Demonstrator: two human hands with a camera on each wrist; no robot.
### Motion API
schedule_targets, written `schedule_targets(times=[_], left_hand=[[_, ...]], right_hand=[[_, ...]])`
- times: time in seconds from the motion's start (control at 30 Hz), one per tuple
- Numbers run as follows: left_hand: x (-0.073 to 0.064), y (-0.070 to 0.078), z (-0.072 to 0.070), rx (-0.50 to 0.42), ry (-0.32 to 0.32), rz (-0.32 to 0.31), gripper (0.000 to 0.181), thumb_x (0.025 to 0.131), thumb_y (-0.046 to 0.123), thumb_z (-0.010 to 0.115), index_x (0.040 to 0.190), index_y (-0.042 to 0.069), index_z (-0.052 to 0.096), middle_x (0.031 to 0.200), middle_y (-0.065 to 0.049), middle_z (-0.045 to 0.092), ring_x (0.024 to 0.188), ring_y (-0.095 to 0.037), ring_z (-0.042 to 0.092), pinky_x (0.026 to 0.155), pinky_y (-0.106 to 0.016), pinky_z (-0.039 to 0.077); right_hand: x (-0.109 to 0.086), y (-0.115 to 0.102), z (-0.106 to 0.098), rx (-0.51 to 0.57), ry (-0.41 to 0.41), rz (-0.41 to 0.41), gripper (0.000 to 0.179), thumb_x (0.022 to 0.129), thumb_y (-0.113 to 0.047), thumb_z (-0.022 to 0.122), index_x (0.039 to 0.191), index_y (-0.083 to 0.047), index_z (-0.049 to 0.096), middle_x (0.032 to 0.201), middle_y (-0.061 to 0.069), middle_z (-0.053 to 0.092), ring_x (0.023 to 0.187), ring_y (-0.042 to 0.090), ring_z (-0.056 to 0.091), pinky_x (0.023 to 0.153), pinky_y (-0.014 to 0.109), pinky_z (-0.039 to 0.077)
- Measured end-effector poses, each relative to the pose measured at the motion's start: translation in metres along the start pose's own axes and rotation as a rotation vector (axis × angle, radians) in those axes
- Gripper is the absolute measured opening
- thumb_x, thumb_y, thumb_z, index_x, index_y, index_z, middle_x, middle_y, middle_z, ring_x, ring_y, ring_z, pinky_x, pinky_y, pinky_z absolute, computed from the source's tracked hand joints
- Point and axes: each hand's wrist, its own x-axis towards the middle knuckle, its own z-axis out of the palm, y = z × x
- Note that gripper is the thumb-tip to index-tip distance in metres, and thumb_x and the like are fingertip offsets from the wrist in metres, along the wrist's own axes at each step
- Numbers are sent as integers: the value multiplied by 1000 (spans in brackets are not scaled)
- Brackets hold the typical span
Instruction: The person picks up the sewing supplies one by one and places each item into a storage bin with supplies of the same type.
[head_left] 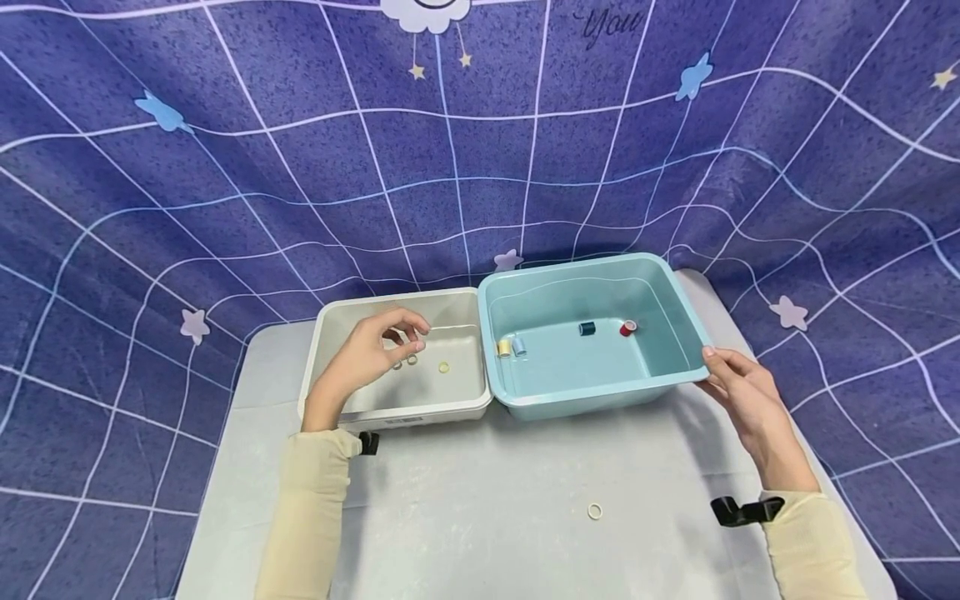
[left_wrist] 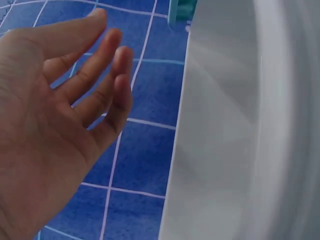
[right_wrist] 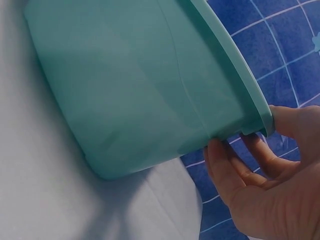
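My left hand (head_left: 367, 350) hovers over the off-white plastic bin (head_left: 423, 412), its fingers loosely bent with nothing between them. In the left wrist view the thumb stands apart from the fingers. Below the hand, small rings lie on the bin floor, among them a yellowish ring (head_left: 444, 367) and a darker ring (head_left: 412, 359). My right hand (head_left: 750, 400) pinches the front right corner of the light blue bin (right_wrist: 125, 90), thumb on the rim and fingers underneath. Inside that bin are a yellow spool (head_left: 504, 348), a pale blue spool (head_left: 520, 347), a dark teal spool (head_left: 587, 328) and a red spool (head_left: 627, 328).
The two bins stand side by side, rims touching, at the back of the grey-white table (head_left: 465, 517). One pale ring (head_left: 595, 511) lies on the table in front of the blue bin. A blue-purple grid-patterned curtain (head_left: 480, 150) hangs behind and along both sides.
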Motion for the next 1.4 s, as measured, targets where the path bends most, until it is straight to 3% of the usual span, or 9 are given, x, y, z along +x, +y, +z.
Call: schedule_targets(times=[0.1,0.3,0.5,0.63,0.73,1.13,1.4], left_hand=[[-9,3,8,-49,-27,0,19,95,13,77,113,21,73,105,0,72,91,-13,65,82,-25,57],[-27,12,28,-151,-74,16,21,95,9,76,114,17,73,105,-1,72,91,-14,66,82,-26,57],[-48,17,48,-183,-105,54,21,95,9,76,114,18,73,107,-1,73,89,-13,66,84,-27,58],[-60,18,60,-221,-130,31,22,95,8,76,115,17,72,105,-7,72,89,-12,65,83,-26,58],[-67,19,69,-235,-154,0,23,94,11,77,116,16,72,101,-4,71,89,-11,64,83,-28,58],[-79,27,103,-250,-133,30,26,95,11,76,118,23,72,106,3,72,88,-11,64,80,-27,58],[-83,31,137,-254,-231,-4,24,94,11,77,117,14,72,106,1,73,89,-5,63,84,-27,60]], right_hand=[[0,0,0,-1,2,8,11,103,-24,66,105,-13,70,108,-10,64,88,0,71,85,14,60],[0,3,-1,-5,9,25,9,104,-24,66,104,-15,70,107,-12,65,89,0,71,85,13,60],[-1,4,0,13,5,36,8,104,-22,65,104,-17,71,102,-13,68,88,0,72,85,13,60],[-2,4,0,24,4,28,8,104,-21,65,104,-15,70,101,-12,69,88,0,73,85,14,60],[-3,4,0,27,7,25,9,104,-21,66,104,-13,71,102,-12,68,87,1,73,85,14,60],[-1,2,0,46,11,18,9,103,-19,66,101,-13,72,104,-9,67,85,2,72,84,15,61],[1,0,1,52,5,16,10,104,-19,65,99,-16,73,102,-10,68,86,2,72,84,15,61]])
